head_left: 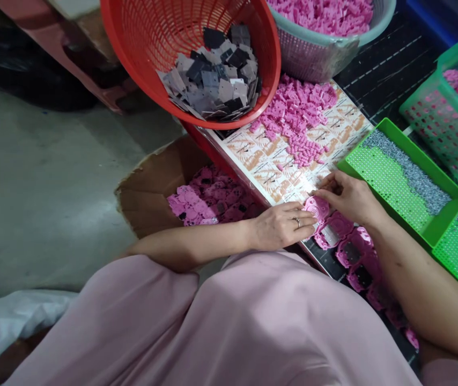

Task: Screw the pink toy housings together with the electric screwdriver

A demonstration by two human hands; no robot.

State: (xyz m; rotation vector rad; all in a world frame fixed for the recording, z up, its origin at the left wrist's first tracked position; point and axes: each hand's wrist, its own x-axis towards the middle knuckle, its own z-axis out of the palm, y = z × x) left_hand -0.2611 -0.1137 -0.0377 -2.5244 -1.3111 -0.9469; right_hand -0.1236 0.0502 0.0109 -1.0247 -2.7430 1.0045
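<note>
My left hand [281, 226], with a ring on one finger, lies with its fingers stretched out onto a round pink plastic part [316, 206] at the table's near edge. Over the far side of that part, my right hand [345, 195] has thumb and fingers pinched together. Whatever is between those fingertips is too small to make out. A row of similar pink parts [352, 252], several with grey or black plates set in them, runs toward me under my right forearm. Beyond my hands lie small pink pegs [305, 151] and a heap of pink plastic pieces [293, 107].
A red basket [271, 64] of grey and black plates stands at the table's far left. Behind is a pale basket [313, 56] of pink pieces. Green trays [434, 236] with small metal bits and a green crate [426, 104] sit right. A cardboard box [148, 187] holds pink parts below.
</note>
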